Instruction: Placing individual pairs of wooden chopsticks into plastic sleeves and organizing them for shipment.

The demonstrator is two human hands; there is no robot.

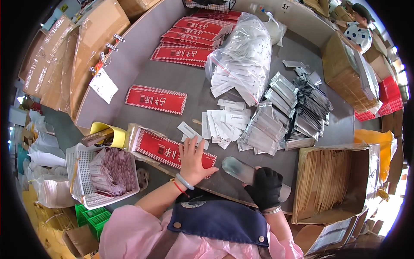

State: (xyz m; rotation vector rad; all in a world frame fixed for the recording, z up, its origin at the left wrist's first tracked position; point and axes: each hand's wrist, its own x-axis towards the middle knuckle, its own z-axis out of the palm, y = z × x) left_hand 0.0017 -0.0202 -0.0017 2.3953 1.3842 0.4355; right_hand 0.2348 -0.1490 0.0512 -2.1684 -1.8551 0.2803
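Observation:
My left hand (193, 162), bare with a bangle and a red cord at the wrist, lies with fingers spread over the right end of a red printed packet (157, 149) near the table's front edge. Its fingertips reach toward a small white sachet (189, 129). My right hand (265, 186), in a black fingerless glove, is closed around a long, pale translucent piece with a rounded end (237, 169); its exact kind is unclear. Beyond the hands lie a pile of white sachets (222, 125) and a heap of clear-and-silver sachets (267, 129). Another red packet (156, 99) lies farther left.
Stacked red packets (183, 54) and a plastic bag of white sachets (241, 56) sit farther back. An open carton of brown sleeves (325, 181) stands at right. At left are a white basket (77, 172) and a yellow container (116, 136). Another person (360, 34) is at far right.

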